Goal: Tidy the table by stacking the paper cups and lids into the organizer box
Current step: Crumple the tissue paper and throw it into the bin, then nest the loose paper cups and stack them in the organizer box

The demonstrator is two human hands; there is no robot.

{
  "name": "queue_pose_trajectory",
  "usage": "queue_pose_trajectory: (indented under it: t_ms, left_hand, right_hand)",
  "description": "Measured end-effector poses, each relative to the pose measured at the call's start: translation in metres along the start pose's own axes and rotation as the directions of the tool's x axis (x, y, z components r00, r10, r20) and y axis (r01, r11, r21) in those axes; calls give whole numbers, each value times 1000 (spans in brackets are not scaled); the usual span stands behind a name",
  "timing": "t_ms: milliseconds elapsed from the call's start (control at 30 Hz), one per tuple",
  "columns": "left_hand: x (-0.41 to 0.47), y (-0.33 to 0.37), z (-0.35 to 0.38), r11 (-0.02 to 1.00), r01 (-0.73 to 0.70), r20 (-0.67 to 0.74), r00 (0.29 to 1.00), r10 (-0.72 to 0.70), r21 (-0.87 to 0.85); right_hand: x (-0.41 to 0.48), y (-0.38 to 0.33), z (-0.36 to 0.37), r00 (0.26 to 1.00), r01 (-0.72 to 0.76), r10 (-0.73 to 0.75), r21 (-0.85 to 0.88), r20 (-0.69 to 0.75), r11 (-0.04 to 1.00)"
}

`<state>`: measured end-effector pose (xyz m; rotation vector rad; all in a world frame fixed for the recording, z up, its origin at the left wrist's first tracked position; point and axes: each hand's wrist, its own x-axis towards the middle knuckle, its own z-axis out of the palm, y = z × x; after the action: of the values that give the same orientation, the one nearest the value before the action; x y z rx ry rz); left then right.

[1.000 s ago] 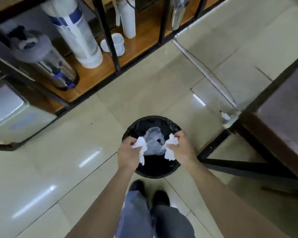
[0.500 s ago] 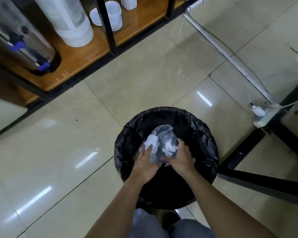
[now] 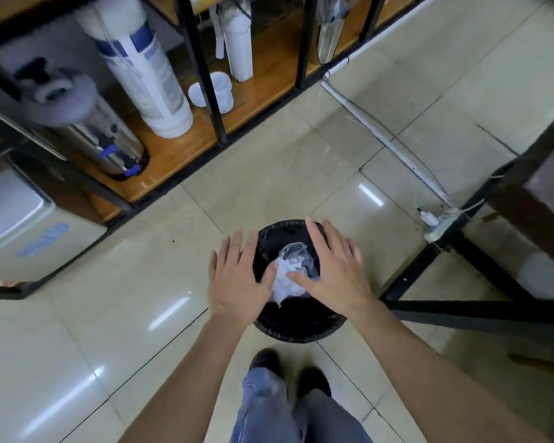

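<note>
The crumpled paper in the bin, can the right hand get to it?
Probably yes. The right hand is open just above the bin, its thumb over the crumpled paper, and nothing covers the bin.

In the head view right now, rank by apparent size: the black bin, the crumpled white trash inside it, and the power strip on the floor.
1. Black bin, clearly largest.
2. Crumpled white trash, partly hidden by both open hands, left hand and right hand, so its full extent is unsure.
3. Power strip, smallest as seen, though it lies farther from the camera.
</note>
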<state>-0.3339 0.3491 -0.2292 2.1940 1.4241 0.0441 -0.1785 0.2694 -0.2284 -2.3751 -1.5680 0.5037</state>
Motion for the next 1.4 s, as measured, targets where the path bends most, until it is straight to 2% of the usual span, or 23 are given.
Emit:
queue_pose_trajectory:
  t_ms: [100,333,667,867,1133,1400]
  left_hand:
    - [-15,25,-57,999,-47,-78,996,45,-21]
    - [-35,85,-159,977,-213,-155,966,207,-22]
    - [-65,197,-234,848,-522,-180,846,502,-87]
    - [-96,273,-234,732,-668,-135,744,655,-130]
    - [-153,380,-188,601,-787,-101,615,782,-142]
    - [-206,490,-112,572,-788,-77,600,796,-230]
  right_hand:
    - [-16,-31,-58,998,37,-38,-13,-56,999]
    - [-45,-79,-174,951,34,-54,-70,-303,997]
    - [-109,-76,-304,819,-147,105,-29,-564,989]
    - [-167,-42,-352,722,-286,214,-2,-659,958]
    - [-249,40,-394,567,-435,330,66,-754,898]
    - [-307,147,-419,482,-485,407,151,-775,861]
